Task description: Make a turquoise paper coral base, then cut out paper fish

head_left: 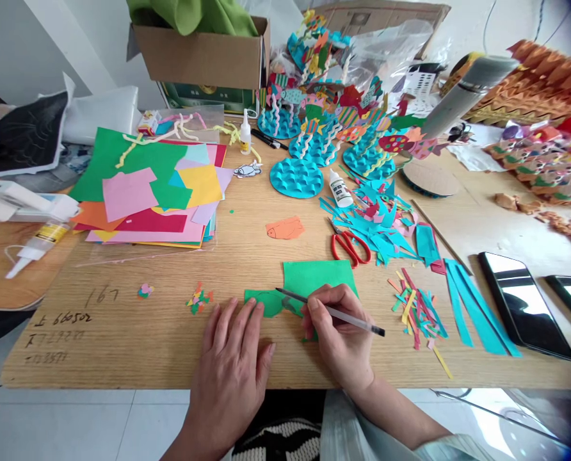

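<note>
My left hand (230, 358) lies flat on the wooden desk, its fingers apart and their tips resting on the near edge of a green paper sheet (319, 278). A faint curved outline is drawn on the sheet's left part. My right hand (336, 333) grips a slim clear pen (345, 316) with a black end, and its tip is just over the green paper. The hand hides the sheet's lower part. Small cut paper bits (198, 298) lie left of my left hand.
Red-handled scissors (350, 248), an orange paper fish (285, 228) and teal paper scraps (379, 230) lie beyond the hands. A stack of coloured paper (146, 218) is at left. Paper strips (477, 307) and a black phone (523, 304) are at right. Teal paper ocean models stand behind.
</note>
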### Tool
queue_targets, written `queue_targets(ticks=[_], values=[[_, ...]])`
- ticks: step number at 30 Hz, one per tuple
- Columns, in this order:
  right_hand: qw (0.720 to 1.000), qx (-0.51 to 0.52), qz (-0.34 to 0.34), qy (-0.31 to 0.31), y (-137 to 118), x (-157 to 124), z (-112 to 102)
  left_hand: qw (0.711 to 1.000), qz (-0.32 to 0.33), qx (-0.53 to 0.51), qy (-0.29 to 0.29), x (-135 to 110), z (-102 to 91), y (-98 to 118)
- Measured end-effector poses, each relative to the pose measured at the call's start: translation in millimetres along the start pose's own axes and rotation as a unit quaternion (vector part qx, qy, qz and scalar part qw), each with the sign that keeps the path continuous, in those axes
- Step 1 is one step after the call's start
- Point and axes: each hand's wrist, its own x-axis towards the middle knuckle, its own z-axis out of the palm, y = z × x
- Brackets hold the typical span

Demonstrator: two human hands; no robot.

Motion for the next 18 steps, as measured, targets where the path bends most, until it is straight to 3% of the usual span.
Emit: queue_targets(ticks=[9, 18], values=[[0.976, 0.047, 0.138, -0.162, -18, 24, -16, 0.999, 0.017, -0.029, 0.017, -2, -0.5, -3], [0.967, 0.026, 0.16, -0.198, 0, 18, -13, 0.997, 0.028, -0.063, 0.027, -6, -0.1, -10]])
